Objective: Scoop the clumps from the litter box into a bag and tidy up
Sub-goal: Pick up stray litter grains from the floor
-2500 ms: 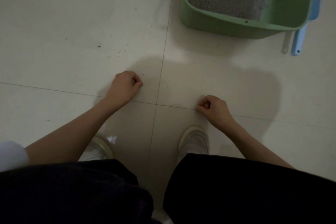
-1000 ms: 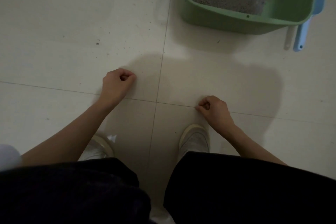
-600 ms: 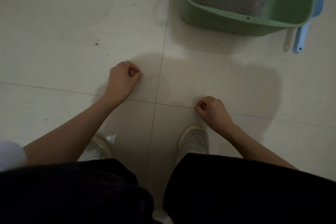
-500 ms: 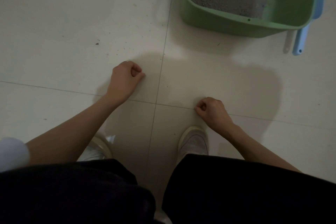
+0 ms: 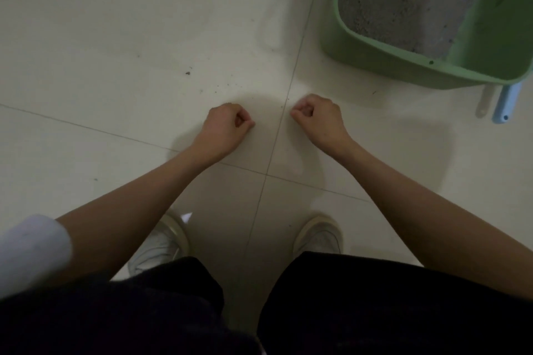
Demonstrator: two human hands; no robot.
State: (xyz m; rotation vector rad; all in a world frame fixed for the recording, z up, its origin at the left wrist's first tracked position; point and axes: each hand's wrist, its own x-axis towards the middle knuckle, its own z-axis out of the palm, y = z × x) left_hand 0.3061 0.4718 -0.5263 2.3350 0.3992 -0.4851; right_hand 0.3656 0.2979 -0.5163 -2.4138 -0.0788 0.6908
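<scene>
Item: pale green plastic litter box (image 5: 403, 66), rounded corners, sitting on the floor at upper right, well apart from both hands. Contents: grey granular litter (image 5: 403, 0), lying level with small dark specks; no distinct clump is showing in the visible part.

Item: light blue plastic scoop handle (image 5: 508, 104), lying on the floor just beside the box's near right corner, next to a paler white handle (image 5: 484, 102). Neither is being touched.

Item: left hand (image 5: 225, 130), fingers curling into a loose fist, holding nothing.

Item: right hand (image 5: 320, 121), likewise curling closed and gripping nothing. The two fists are hovering near each other over the cream glazed tile floor (image 5: 115, 23), either side of a grout line.

Item: scattered dark litter grains (image 5: 187, 73), lying on the tile to the left of the hands.

Item: bag. None is appearing in view.

Status, as a judgement: the task is looking unstarted. The scoop is lying unused, no bag is ready, and the stray grains are waiting to be swept. Fetching scoop and bag, scooping, and tidying are all remaining.
</scene>
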